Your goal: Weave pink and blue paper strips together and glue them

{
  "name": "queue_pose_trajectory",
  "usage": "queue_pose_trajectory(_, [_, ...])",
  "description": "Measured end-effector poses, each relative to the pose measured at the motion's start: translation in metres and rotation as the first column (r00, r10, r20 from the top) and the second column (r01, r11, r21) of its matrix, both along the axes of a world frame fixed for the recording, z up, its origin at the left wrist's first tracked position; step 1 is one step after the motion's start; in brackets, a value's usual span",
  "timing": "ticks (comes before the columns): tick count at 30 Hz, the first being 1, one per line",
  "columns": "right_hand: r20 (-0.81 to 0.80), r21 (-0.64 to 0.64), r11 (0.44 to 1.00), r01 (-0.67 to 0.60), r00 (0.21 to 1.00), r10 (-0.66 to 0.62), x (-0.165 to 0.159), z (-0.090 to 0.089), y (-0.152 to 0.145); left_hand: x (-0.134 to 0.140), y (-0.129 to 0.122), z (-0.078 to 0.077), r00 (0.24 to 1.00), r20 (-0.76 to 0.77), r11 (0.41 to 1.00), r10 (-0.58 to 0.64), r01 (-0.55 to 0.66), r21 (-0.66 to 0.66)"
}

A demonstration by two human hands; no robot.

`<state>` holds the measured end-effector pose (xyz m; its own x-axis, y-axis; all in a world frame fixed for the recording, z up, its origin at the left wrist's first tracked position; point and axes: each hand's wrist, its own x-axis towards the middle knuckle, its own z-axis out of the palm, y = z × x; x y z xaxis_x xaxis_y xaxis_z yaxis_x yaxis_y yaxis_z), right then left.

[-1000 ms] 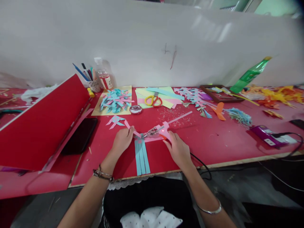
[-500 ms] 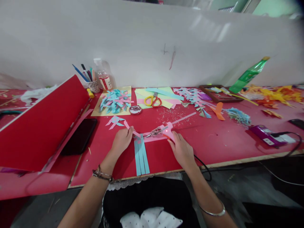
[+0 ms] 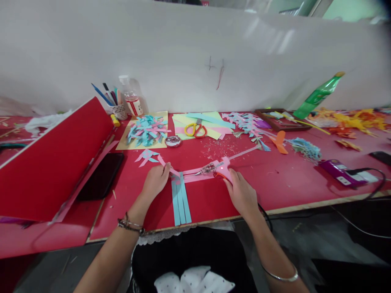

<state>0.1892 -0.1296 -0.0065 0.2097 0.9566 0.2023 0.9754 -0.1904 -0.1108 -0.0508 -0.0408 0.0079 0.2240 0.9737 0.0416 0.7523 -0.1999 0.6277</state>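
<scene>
My left hand (image 3: pixel 156 179) pinches a pink paper strip (image 3: pixel 171 170) and lifts it off the weave in front of me. Several light blue strips (image 3: pixel 181 203) hang from that weave toward the table's front edge, and more pink strips (image 3: pixel 195 178) run out to its right. Wrapped round the handle of a pink hot glue gun (image 3: pixel 222 167) is my right hand (image 3: pixel 242 193). The gun's nozzle points left, above the pink strips, and a glue stick pokes from its back. Beyond my left hand lies a small woven pink and blue paper piece (image 3: pixel 147 156).
Yellow and red scissors (image 3: pixel 195 129) lie on coloured paper at the back. Left of them are a heap of folded paper pieces (image 3: pixel 146 131) and a round tin (image 3: pixel 173 141). A black phone (image 3: pixel 102 177) rests beside a red board (image 3: pixel 61 162). A purple power strip (image 3: pixel 340 173) stands right.
My right hand has drawn the glue gun to the right, its nozzle moving away from the weave. My left hand keeps hold of the pink strip in nearly the same place.
</scene>
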Motion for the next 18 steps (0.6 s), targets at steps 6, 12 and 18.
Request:
queue_pose_trajectory(6, [0.012, 0.022, 1.0, 0.016, 1.0, -0.017, 0.007, -0.001, -0.001, 0.0, 0.001, 0.0, 1.0, 0.005, 1.0, -0.001, 0.001, -0.015])
queue_pose_trajectory(12, [0.037, 0.022, 0.999, 0.038, 0.999, -0.038, 0.013, -0.002, -0.002, -0.001, 0.001, -0.001, 1.0, -0.001, 1.0, -0.002, 0.002, -0.025])
queue_pose_trajectory(18, [0.042, 0.03, 0.999, 0.04, 0.998, -0.041, 0.016, -0.001, -0.003, -0.001, 0.002, -0.002, 1.0, -0.003, 1.0, -0.007, 0.007, -0.021])
